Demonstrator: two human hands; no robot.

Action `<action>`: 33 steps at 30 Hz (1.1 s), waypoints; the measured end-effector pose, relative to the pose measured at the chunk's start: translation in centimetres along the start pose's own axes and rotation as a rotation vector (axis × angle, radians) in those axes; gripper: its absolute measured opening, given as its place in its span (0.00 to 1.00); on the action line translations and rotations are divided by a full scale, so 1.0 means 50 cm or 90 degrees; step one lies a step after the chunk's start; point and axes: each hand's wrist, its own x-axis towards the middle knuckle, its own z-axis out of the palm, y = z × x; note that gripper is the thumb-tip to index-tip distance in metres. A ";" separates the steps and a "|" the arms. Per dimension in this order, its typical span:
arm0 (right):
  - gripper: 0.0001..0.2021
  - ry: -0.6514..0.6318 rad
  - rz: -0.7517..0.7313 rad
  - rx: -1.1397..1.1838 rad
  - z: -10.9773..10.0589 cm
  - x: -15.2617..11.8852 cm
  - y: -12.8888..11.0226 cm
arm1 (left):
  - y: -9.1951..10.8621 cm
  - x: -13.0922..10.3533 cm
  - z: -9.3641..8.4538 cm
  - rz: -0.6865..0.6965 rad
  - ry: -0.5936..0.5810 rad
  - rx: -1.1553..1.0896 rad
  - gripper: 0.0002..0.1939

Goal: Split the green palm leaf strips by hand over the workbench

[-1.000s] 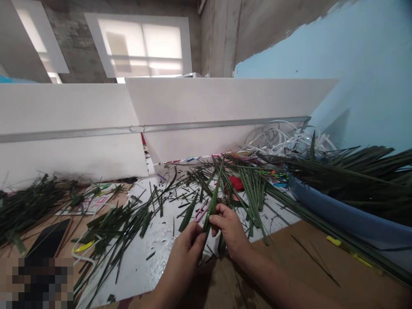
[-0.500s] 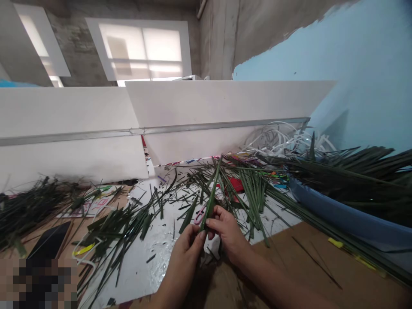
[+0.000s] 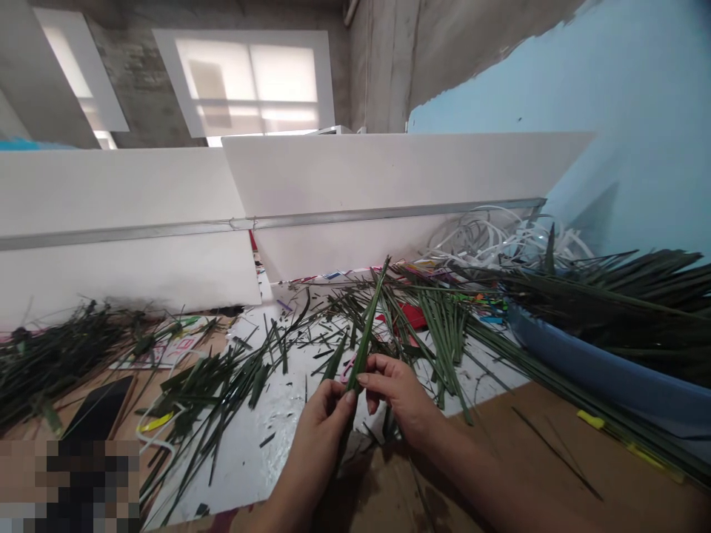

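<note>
A: Both hands were in at six o'clock, low and central! The left hand (image 3: 325, 414) and right hand (image 3: 397, 396) sat close together, fingertips nearly meeting, and both were pinched on one long green leaf (image 3: 367, 326).

B: Where did that leaf run?

A: From the fingers it pointed up toward twelve o'clock, leaning a touch to one o'clock, its tip over the litter of cuttings. The left thumb pressed its lower end; the right fingers clamped it just above.

B: And around them?

A: A white sheet (image 3: 244, 459) lay on the table (image 3: 555, 474) under the hands. Cut leaves (image 3: 222, 374) were scattered at nine to ten o'clock, with a darker heap (image 3: 49, 355) farther out at nine. A fan of stems (image 3: 444, 333) lay just right of the held leaf at one o'clock.

B: The right side?

A: A blue tub (image 3: 605, 374) at three o'clock, heaped with long leaves (image 3: 627, 296). White strips (image 3: 489, 237) coiled behind it at two. A black phone (image 3: 97, 407) lay at eight o'clock.
</note>
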 end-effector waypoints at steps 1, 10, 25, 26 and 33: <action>0.09 0.002 0.001 -0.002 0.001 -0.001 -0.001 | 0.000 0.000 0.000 -0.004 0.005 0.002 0.16; 0.07 0.006 -0.006 -0.025 0.001 -0.003 -0.006 | -0.001 0.001 -0.001 -0.035 -0.010 -0.025 0.16; 0.07 0.117 -0.007 -0.074 0.009 -0.001 0.009 | -0.016 0.002 0.000 0.003 -0.045 0.030 0.15; 0.07 0.126 -0.007 -0.079 0.007 0.000 0.011 | -0.016 0.000 0.002 0.004 -0.048 0.035 0.15; 0.04 0.190 -0.037 -0.040 -0.027 0.028 0.014 | -0.027 -0.013 0.019 -0.018 -0.086 0.046 0.12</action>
